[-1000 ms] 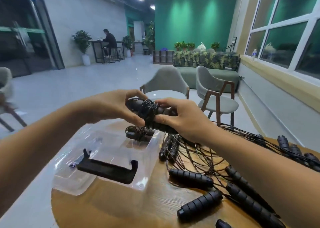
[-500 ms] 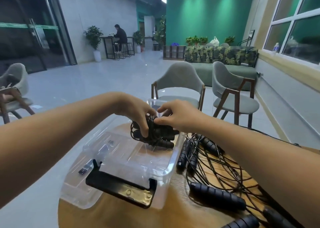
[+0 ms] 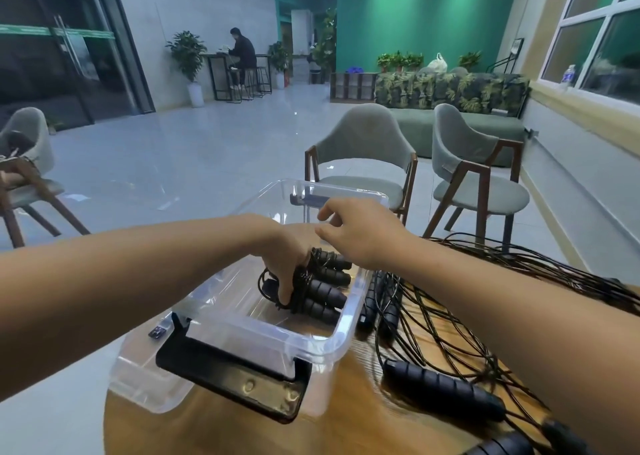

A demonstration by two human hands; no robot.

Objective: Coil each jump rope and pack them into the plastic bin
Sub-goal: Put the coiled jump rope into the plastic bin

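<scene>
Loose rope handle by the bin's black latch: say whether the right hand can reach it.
Probably yes: the right hand holds nothing above the plastic bin, and the handle lies exposed on the wooden table.

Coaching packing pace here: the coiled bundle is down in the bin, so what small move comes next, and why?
Probably the left hand should let go of the coiled bundle and lift out. The bundle lies low inside the plastic bin, the right hand hovers above it holding nothing, and uncoiled ropes wait on the table.
</scene>
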